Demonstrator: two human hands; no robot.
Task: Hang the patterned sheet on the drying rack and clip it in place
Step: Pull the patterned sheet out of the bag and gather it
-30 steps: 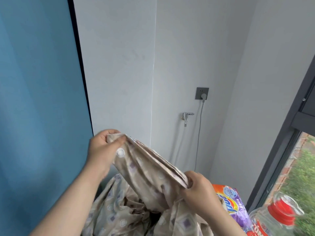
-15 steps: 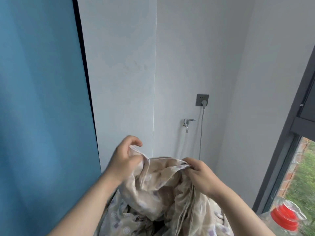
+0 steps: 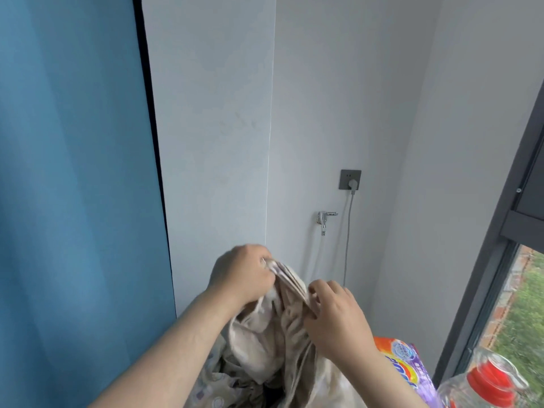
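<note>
The patterned sheet point(image 3: 273, 343), beige with small purple and white motifs, is bunched low in the middle of the view, its gathered top edge raised between the two hands and the rest hanging in folds to the bottom edge, where what it rests on is hidden. The left hand point(image 3: 238, 275) grips the highest part of the gathered edge with curled fingers, the fabric poking out by its knuckles. The right hand point(image 3: 335, 316), just right of it and slightly lower, pinches the same edge between curled fingers and thumb. The two hands are near each other but do not touch. Near right of the sheet sits an orange and purple detergent bag point(image 3: 403, 366), and beside that a clear bottle with a red cap point(image 3: 482, 384). On the far pale wall point(image 3: 220, 113) a grey socket point(image 3: 349, 179) holds a plug whose cord point(image 3: 348, 231) drops downward, with a chrome tap point(image 3: 323, 217) to its lower left. A blue curtain point(image 3: 73, 201) fills the left side; a dark window frame point(image 3: 500, 231) runs along the right, greenery beyond it.
</note>
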